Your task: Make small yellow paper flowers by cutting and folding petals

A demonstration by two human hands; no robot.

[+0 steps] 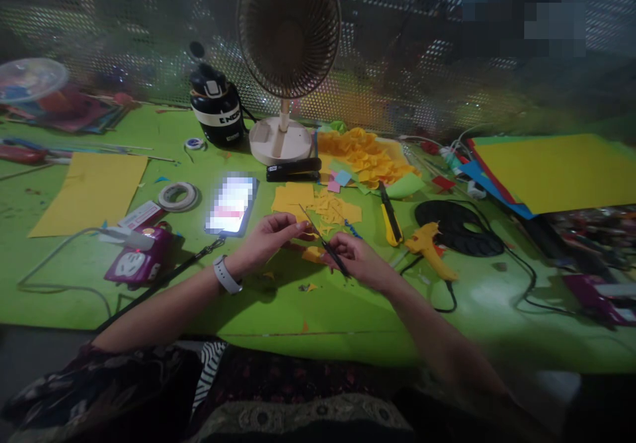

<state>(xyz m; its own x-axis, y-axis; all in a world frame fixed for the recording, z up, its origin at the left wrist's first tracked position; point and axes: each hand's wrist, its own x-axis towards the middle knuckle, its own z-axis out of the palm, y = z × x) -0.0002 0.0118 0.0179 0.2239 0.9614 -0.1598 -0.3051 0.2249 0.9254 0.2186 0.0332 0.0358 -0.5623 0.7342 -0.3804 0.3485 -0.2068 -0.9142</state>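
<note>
My left hand (271, 241), with a light watch strap at the wrist, pinches a small piece of yellow paper (314, 235). In my right hand (355, 257) is a pair of slim scissors (338, 259) with dark handles. Their thin metal tip points up and left, close to my left fingertips; whether the blades are apart is too small to tell. Just beyond my hands lies a pile of yellow paper cutouts (332, 204) beside a stack of yellow paper squares (294, 195). Another yellow-orange scrap (313, 255) shows below my fingers.
A lit phone (231, 204), tape roll (177, 196) and purple power socket (136, 257) lie left. Behind stand a stapler (293, 169), fan (281, 140) and black bottle (218, 118). Right are a yellow cutter (390, 218), corded glue gun (431, 247) and coloured sheets (556, 168).
</note>
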